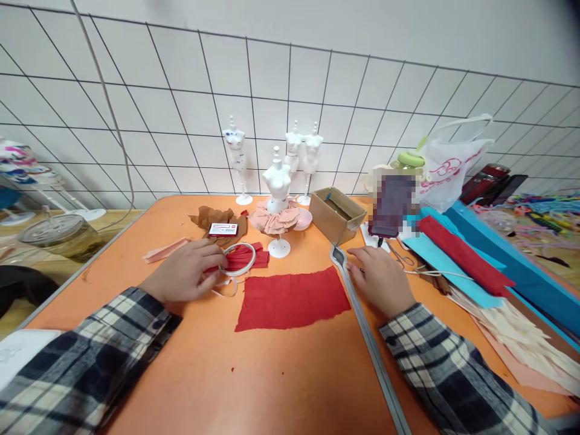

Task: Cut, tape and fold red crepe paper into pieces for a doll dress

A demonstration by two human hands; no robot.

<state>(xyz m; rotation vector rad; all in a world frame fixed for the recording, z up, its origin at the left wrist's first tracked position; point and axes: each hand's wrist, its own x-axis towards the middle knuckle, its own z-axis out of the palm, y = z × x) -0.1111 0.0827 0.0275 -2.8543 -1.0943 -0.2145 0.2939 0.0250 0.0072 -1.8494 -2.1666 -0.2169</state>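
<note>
A white wall [353, 51] with black lines making squares is at the far side, at 12 o'clock. Before it is an orange table [203, 380], smooth and a bit shiny. A gray strip [372, 347] runs across it from about 11 to about 5.

Count round from the red paper [294, 300] in the middle of the table. Blue paper [530, 279] lies far out near 3, and four white doll bodies [277, 181] stand upright at 12.

The red paper lies flat, its long way running from 9 to 3, with the 3 end a little farther off. The box [328, 223] sits at 1.

The left hand [193, 270], past the ring, is half curled, fingers at the rim of a white ring [234, 275] at 10; I cannot tell if it grips. The right hand [384, 279], between 2 and 3, has bent fingers beside the strip; I cannot tell what it holds, if anything.
</note>
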